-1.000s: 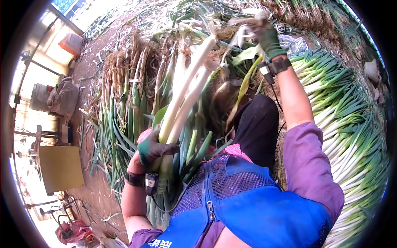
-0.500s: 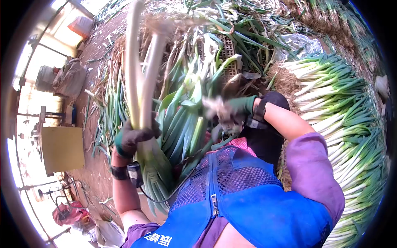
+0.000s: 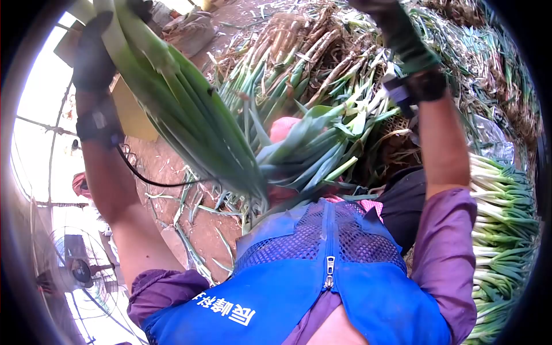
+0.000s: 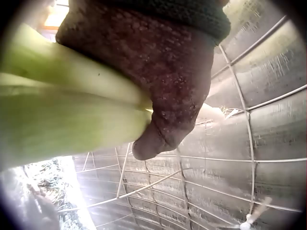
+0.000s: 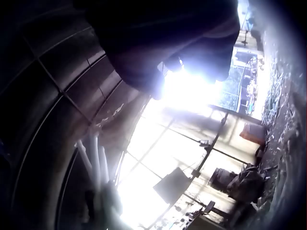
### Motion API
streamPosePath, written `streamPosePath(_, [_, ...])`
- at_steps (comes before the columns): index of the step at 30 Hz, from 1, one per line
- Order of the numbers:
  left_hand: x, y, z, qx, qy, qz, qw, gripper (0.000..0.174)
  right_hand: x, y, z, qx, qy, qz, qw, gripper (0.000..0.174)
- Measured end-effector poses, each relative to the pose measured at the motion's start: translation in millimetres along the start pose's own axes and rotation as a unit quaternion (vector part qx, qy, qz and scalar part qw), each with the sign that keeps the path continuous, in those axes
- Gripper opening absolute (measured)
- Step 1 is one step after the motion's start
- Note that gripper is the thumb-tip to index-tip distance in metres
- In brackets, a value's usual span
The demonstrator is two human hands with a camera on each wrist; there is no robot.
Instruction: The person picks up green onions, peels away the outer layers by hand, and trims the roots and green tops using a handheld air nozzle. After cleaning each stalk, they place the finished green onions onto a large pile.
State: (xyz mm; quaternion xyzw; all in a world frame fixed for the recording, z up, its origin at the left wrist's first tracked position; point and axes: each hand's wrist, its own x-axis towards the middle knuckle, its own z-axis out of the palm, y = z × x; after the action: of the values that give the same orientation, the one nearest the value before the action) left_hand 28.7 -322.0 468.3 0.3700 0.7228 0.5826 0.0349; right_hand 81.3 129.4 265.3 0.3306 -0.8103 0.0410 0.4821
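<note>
Holding a bunch of long green leeks with thick pale stalks (image 3: 195,115) high at upper left in head view, clamped in left hand, in a dirty brown glove with green cuff (image 3: 95,52). In left wrist view, see a gloved digit curled round the pale stalks. In head view, see leaves slanting down toward the front of a blue vest with dark mesh panel and white lettering (image 3: 287,276).

Raised at upper right, well apart from the bunch: right hand, in a dark glove with green cuff (image 3: 397,29). Cannot tell whether apart or together: cut off by the frame edge, near black in right wrist view.

Between the arms, just beyond the vest: loose bluish-green leaves (image 3: 313,149), around a small pink cloth (image 3: 284,127). Farther out, lying on brown ground (image 3: 158,161): untrimmed leeks with brown roots and dry husks (image 3: 287,49).

Along right edge: a long row of cleaned white-and-green leeks (image 3: 500,247), near a crumpled silvery sheet (image 3: 491,138). At left, near left forearm: a flat yellow board (image 3: 132,112). Lower left: a round wire-caged fan (image 3: 83,270). From left wrist, running toward the bunch: a thin black cable (image 3: 155,181).
</note>
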Motion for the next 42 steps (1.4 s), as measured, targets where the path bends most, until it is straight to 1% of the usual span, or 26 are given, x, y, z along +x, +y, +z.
streamPosePath(2, [10.0, 19.2, -8.6, 0.036, 0.001, 0.046, 0.998, 0.061, 35.0, -59.1, 40.0, 0.219, 0.097, 0.056, 0.969, 0.026])
streamPosePath(3, [13.3, 28.3, -10.1, 0.044, -0.018, 0.067, 0.997, 0.061, 50.9, -98.4, 61.7, 0.372, 0.159, 0.099, 0.909, 0.028])
streamPosePath(4, [15.5, 38.9, -11.8, 0.053, -0.037, 0.089, 0.994, 0.062, 74.5, -131.7, 82.3, 0.242, 0.242, 0.022, 0.939, 0.03])
streamPosePath(6, [7.0, 55.1, 1.8, 0.071, -0.013, 0.143, 0.987, 0.063, 80.9, -187.3, 101.9, 0.295, 0.229, 0.051, 0.926, 0.02])
streamPosePath(7, [1.4, 62.1, -3.0, 0.072, -0.01, 0.134, 0.988, 0.062, 73.3, -213.4, 104.4, 0.471, 0.123, 0.154, 0.86, 0.014])
streamPosePath(9, [-11.5, 72.3, -19.4, 0.069, 0.001, 0.115, 0.991, 0.061, 56.4, -229.2, 98.1, 0.341, -0.038, 0.191, 0.92, 0.018])
streamPosePath(11, [-32.0, 83.6, -11.9, 0.071, 0.034, 0.129, 0.988, 0.059, 21.0, -228.2, 80.7, 0.248, -0.118, 0.158, 0.949, 0.007])
streamPosePath(12, [-39.9, 89.0, -10.2, 0.073, 0.051, 0.135, 0.987, 0.058, -5.2, -218.1, 87.7, 0.195, -0.245, 0.117, 0.943, 0.008])
streamPosePath(13, [-43.1, 95.8, -18.0, 0.092, 0.086, 0.113, 0.986, 0.057, -30.6, -207.9, 92.2, 0.137, -0.367, 0.077, 0.917, 0.011])
streamPosePath(15, [-47.1, 109.8, -61.4, 0.127, 0.155, 0.066, 0.977, 0.055, -61.1, -179.1, 65.1, 0.105, -0.566, 0.218, 0.788, 0.04])
streamPosePath(16, [-33.9, 112.4, -122.3, 0.096, 0.193, 0.051, 0.975, 0.049, -64.4, -168.0, 50.7, 0.042, -0.584, 0.255, 0.769, 0.051])
streamPosePath(17, [-26.6, 114.4, -149.3, 0.211, 0.175, 0.109, 0.955, 0.046, -56.6, -158.3, 31.2, -0.022, -0.598, 0.291, 0.747, 0.063])
streamPosePath(19, [-20.3, 118.5, -184.4, 0.431, 0.13, 0.212, 0.867, 0.039, -33.6, -144.6, 0.4, -0.029, -0.525, 0.333, 0.782, 0.077])
streamPosePath(20, [-15.7, 131.5, -198.8, 0.661, 0.089, 0.324, 0.67, 0.041, -29.7, -135.0, -8.4, -0.039, -0.465, 0.327, 0.821, 0.077])
streamPosePath(22, [-7.1, 134.6, -164.2, 0.493, 0.271, 0.138, 0.815, 0.048, -17.6, -119.5, -22.3, -0.087, -0.351, 0.289, 0.886, 0.075])
streamPosePath(23, [-0.7, 131.7, -131.6, 0.382, 0.35, 0.038, 0.854, 0.052, -10.3, -114.1, -32.2, -0.126, -0.298, 0.255, 0.911, 0.073])
streamPosePath(24, [-9.3, 124.1, -82.9, 0.359, 0.348, 0.046, 0.864, 0.069, -2.8, -109.2, -41.6, -0.133, -0.226, 0.205, 0.943, 0.072])
streamPosePath(25, [-13.7, 107.1, -40.2, 0.279, 0.21, 0.176, 0.92, 0.053, 10.0, -109.5, -54.7, -0.139, -0.153, 0.152, 0.966, 0.071])
streamPosePath(27, [-12.6, 87.2, 13.7, 0.424, 0.306, 0.217, 0.824, 0.026, 40.7, -119.8, -94.1, -0.136, -0.068, 0.062, 0.987, 0.072])
streamPosePath(29, [-2.5, 60.6, 50.3, 0.444, 0.251, 0.239, 0.826, 0.041, 71.7, -149.8, -127.2, -0.233, -0.042, 0.015, 0.971, 0.071])
streamPosePath(32, [23.0, 12.9, 111.1, 0.538, 0.057, 0.146, 0.828, 0.063, 77.9, -157.5, -151.7, -0.329, -0.013, -0.04, 0.943, 0.052])
streamPosePath(33, [30.3, -0.5, 136.2, 0.568, -0.01, 0.123, 0.814, 0.072, 68.7, -150.4, -149.2, -0.318, 0.031, -0.059, 0.946, 0.061])
streamPosePath(35, [21.8, -28.5, 194.5, 0.56, -0.124, 0.146, 0.806, 0.074, 53.5, -146.6, -152.7, -0.397, -0.099, -0.033, 0.912, 0.06])
streamPosePath(37, [0.0, -42.6, 249.5, 0.481, -0.203, 0.098, 0.847, 0.066, 21.1, -139.8, -149.1, -0.489, -0.212, -0.027, 0.846, 0.062])
streamPosePath(39, [-6.0, -52.1, 289.3, 0.39, -0.334, 0.109, 0.851, 0.066, -21.6, -140.4, -143.2, -0.462, -0.279, 0.025, 0.841, 0.064])
streamPosePath(42, [-18.6, -72.5, 331.4, 0.289, -0.423, 0.068, 0.856, 0.067, -68.2, -153.7, -161.0, -0.442, -0.263, 0.026, 0.857, 0.053])
